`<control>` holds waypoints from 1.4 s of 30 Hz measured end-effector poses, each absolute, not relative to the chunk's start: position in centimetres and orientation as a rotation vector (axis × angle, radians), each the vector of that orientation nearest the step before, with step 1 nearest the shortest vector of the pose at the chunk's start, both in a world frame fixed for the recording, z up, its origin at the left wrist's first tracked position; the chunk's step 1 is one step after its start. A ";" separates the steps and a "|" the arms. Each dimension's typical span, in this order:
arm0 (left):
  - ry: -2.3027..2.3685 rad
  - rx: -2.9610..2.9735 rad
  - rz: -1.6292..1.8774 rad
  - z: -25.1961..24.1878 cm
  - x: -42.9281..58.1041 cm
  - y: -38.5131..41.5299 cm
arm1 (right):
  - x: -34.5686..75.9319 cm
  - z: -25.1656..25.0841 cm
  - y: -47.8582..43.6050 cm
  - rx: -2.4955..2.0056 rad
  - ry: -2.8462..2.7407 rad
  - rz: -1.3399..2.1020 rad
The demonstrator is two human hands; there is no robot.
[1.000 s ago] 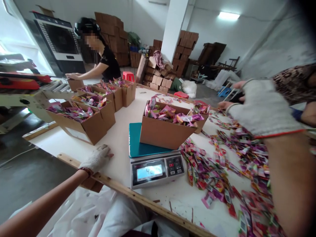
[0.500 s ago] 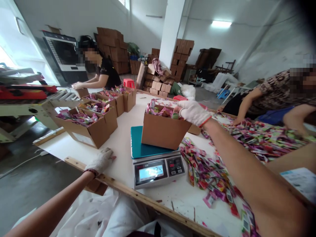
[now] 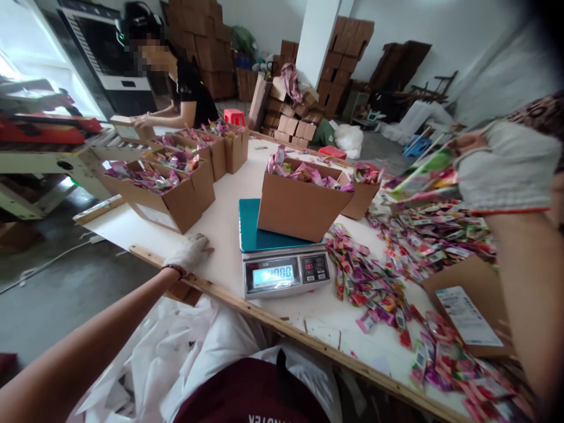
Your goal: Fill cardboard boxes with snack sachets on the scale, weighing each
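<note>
My left hand (image 3: 190,254), in a white knit glove with fingertips bare, rests on the table's front edge with its fingers laid out, holding nothing. At the right, my gloved right hand (image 3: 502,167) is raised over the heap of wrappers, its fingers closed on blurred green and pink sachets (image 3: 429,173). On the teal pan of a digital scale (image 3: 286,276) stands an open cardboard box (image 3: 302,202) filled with pink sachets, tilted slightly. The scale's lit display ends in what looks like 08.0.
Several filled boxes (image 3: 170,202) stand at the left; another box (image 3: 359,200) sits behind the scale. Loose sachets (image 3: 374,282) spread to the right, around a labelled carton (image 3: 471,305). A co-worker (image 3: 185,97) handles a box by the roller conveyor. A wooden strip (image 3: 264,320) edges the table.
My right hand has left the box on the scale and swung right, carrying sachets. The display reading has changed. My left hand stays at the table edge; the view has tilted down.
</note>
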State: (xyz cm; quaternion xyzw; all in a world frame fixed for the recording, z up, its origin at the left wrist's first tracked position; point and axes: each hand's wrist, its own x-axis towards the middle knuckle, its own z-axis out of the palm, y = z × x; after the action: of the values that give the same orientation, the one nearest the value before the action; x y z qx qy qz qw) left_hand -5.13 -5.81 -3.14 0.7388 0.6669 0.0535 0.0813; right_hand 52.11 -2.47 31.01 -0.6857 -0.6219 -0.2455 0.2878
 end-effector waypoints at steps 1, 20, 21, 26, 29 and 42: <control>1.991 2.209 0.157 -3.1 -5.1 -5.8 | 53.0 30.3 -2.9 -1.893 -1.683 -0.663; 1.883 2.257 0.253 -2.9 -5.0 -6.3 | 53.2 26.2 -3.4 -2.494 -2.212 -0.552; 1.878 2.250 0.271 -2.9 -4.9 -6.3 | 52.3 26.4 -3.5 -2.400 -2.220 -0.514; 1.862 2.188 0.431 -2.8 -4.7 -6.3 | 45.2 27.5 -4.0 -1.768 -2.102 -0.330; 1.884 2.113 0.650 -2.7 -4.9 -6.9 | 41.3 27.6 -3.6 -1.505 -2.256 -0.144; 1.866 1.924 1.495 3.5 -1.4 -6.4 | 38.4 27.4 0.2 -1.364 -2.237 0.146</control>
State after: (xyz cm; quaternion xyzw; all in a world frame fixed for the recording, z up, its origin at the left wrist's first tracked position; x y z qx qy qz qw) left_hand -1.35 -6.37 3.50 0.6264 0.6077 0.4868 0.0364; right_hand 38.37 0.20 27.38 -0.5026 -0.8240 0.0538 0.2558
